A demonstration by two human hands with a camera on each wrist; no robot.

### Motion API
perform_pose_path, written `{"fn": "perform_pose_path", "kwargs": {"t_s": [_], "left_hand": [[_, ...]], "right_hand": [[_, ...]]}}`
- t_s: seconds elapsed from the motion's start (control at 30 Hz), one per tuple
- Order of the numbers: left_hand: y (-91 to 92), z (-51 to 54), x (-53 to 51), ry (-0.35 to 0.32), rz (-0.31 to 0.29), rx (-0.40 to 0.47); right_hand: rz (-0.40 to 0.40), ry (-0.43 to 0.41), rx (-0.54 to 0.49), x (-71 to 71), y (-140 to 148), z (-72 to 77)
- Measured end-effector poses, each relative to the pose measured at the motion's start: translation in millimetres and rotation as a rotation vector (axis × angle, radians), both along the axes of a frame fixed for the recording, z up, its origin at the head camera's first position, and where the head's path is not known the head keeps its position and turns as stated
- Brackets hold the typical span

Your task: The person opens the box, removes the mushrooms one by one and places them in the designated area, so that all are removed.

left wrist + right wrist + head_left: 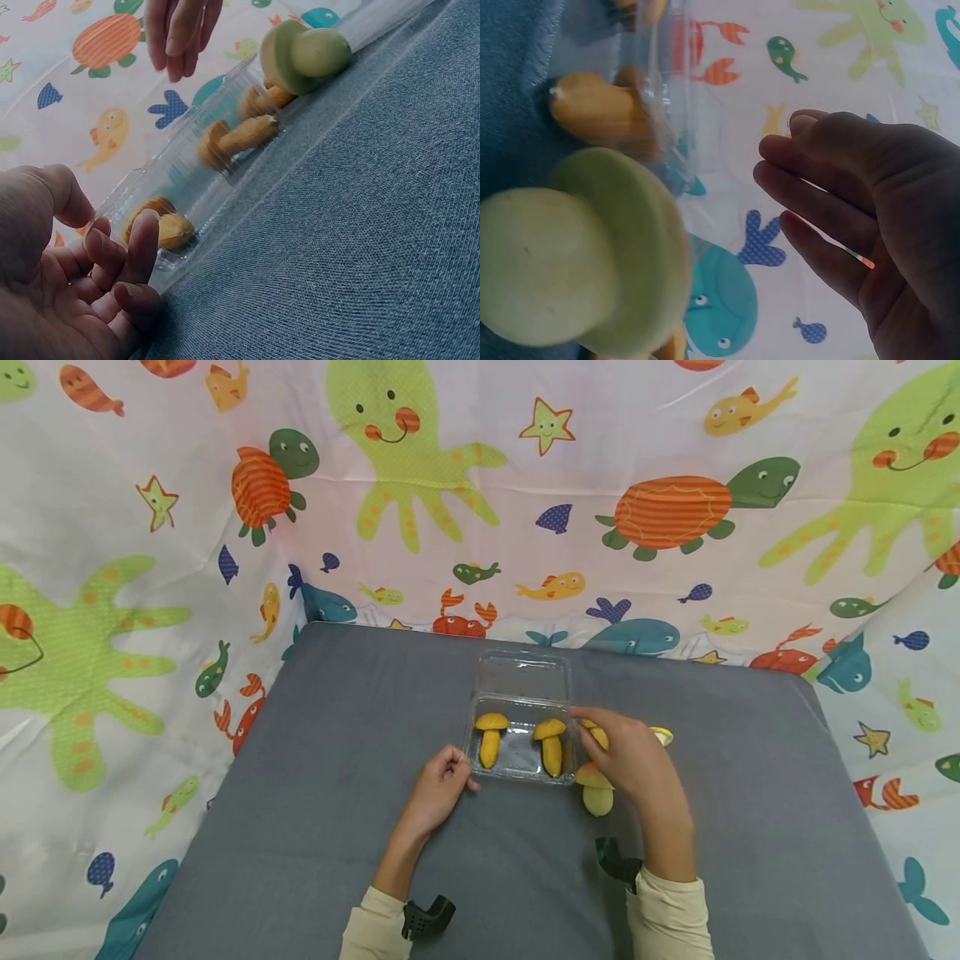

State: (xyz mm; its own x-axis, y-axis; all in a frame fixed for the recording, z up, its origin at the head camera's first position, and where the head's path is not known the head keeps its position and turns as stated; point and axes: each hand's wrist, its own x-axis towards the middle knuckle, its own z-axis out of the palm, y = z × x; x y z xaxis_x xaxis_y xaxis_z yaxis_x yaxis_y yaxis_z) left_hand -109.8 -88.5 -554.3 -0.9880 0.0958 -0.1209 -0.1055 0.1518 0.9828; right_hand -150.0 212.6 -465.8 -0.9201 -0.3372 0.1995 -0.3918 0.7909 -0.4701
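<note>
A clear plastic box [519, 753] lies with its hinged lid [523, 677] folded back. Inside, one yellow-brown mushroom [491, 750] is at the left and another mushroom [552, 756] at the right. At the box's front left corner, my left hand [441, 787] has curled fingers and pinches the edge. My right hand [628, 752] hovers by the box's right side; the right wrist view shows its fingers loosely extended and holding nothing. Partly hidden by that hand is a yellow mushroom [597, 737]. Before it lies a mushroom with a thick pale-green stem [597, 800].
Right of my right hand, a yellow-and-white piece [663, 736] shows partly. Grey cloth [337, 735] covers the table. A curtain [480, 460] printed with sea animals stands along the back and sides.
</note>
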Motion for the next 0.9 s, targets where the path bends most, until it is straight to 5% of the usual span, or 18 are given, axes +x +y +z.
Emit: {"fn": "perform_pose_path", "kwargs": {"t_s": [0.9], "left_hand": [[0.9, -0.8, -0.3, -0.009, 0.025, -0.021]], "right_hand": [[-0.018, -0.140, 0.170, -17.9, -37.4, -23.0]]}}
